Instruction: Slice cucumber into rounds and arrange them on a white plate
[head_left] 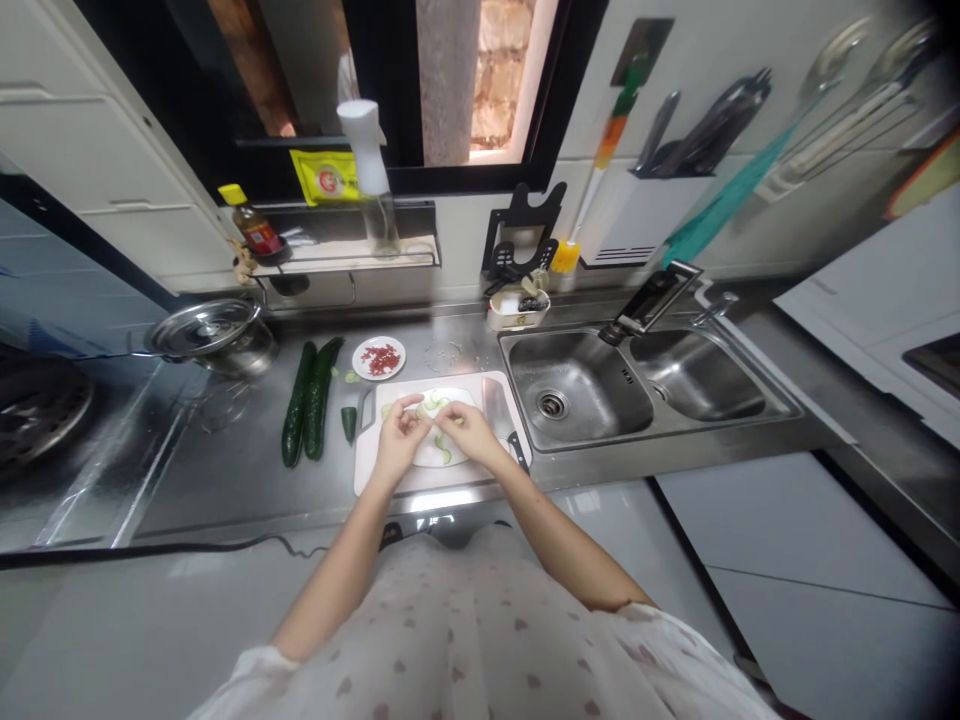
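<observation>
My left hand (403, 432) and my right hand (466, 435) meet fingertip to fingertip above a white plate (429, 458). Both are closed in a pinch on a thin, pale green cucumber slice (429, 411), mostly covered by the fingers. Curved cucumber slices (444, 450) with green rims lie on the plate. Under it is a white cutting board (367, 462), where a knife (517, 450) with a black handle rests at the right, beside my right hand. A cut cucumber end (349, 422) lies just left of the board.
Two whole cucumbers (309, 400) lie on the steel counter (225, 475). Behind the board stands a small plate (362, 372) of chopped red pieces. A lidded pot (225, 340) is at the left, a double sink (592, 390) at the right. A shelf (337, 258) holds bottles.
</observation>
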